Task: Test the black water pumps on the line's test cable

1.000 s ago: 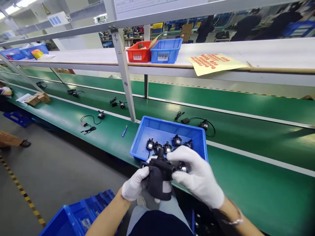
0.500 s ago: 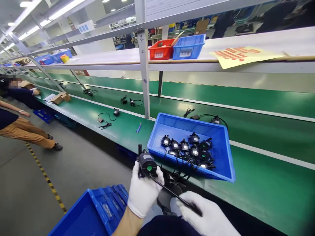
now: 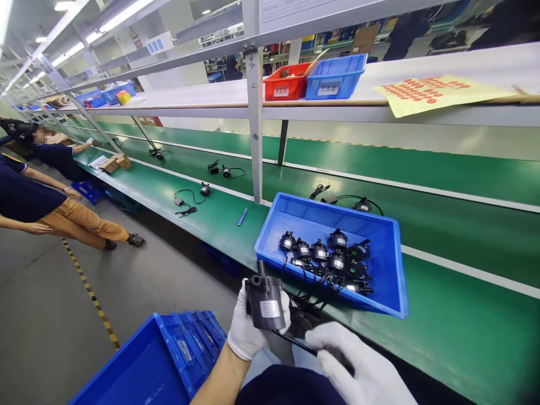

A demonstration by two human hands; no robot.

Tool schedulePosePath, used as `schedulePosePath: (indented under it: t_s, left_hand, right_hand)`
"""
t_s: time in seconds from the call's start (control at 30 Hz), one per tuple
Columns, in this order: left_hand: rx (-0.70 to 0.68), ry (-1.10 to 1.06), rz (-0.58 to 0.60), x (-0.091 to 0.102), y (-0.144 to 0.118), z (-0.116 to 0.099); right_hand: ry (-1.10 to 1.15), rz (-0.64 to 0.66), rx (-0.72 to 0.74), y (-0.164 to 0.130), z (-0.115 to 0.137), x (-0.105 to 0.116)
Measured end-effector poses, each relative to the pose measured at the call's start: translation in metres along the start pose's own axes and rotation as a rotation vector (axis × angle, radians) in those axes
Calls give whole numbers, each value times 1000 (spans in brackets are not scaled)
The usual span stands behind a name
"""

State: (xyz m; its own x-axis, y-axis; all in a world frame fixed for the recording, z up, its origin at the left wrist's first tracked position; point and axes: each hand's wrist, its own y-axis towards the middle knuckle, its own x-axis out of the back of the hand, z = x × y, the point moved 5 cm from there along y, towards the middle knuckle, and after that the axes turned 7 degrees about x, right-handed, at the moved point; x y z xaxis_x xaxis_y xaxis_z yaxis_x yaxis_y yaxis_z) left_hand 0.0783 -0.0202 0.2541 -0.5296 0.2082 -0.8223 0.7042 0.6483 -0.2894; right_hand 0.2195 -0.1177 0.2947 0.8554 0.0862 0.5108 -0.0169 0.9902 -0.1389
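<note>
Head view shows your left hand (image 3: 253,329) in a white glove, fingers clamped around a small black pump (image 3: 265,301). It is a stubby black cylinder with a short tube sticking up from its top end and a pale label facing you, held upright just above your lap. A black cord (image 3: 295,341) runs from below those fingers across to your right hand (image 3: 358,368), also gloved, whose fingers are closed over the cord's far end.

Beyond your left fingertips sits one blue tray (image 3: 392,281) on the green bench (image 3: 464,326), holding about ten more black pumps (image 3: 327,256) with tangled cords. One more blue bin (image 3: 139,365) lies below your left wrist. On the shelf (image 3: 422,64) far past your fingers stand one red box (image 3: 287,84) and one blue box (image 3: 335,76).
</note>
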Motion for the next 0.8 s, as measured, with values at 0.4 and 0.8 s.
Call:
schedulePosePath:
  t_s: [0.4,0.8]
  left_hand:
    - [-863,1345,-204,-14,-34,-12]
    - [-327,794,-257,-23,-40,-7]
  right_hand:
    - [249,-102,172,20,6,18]
    - [907,-60,-354,37,-28,8]
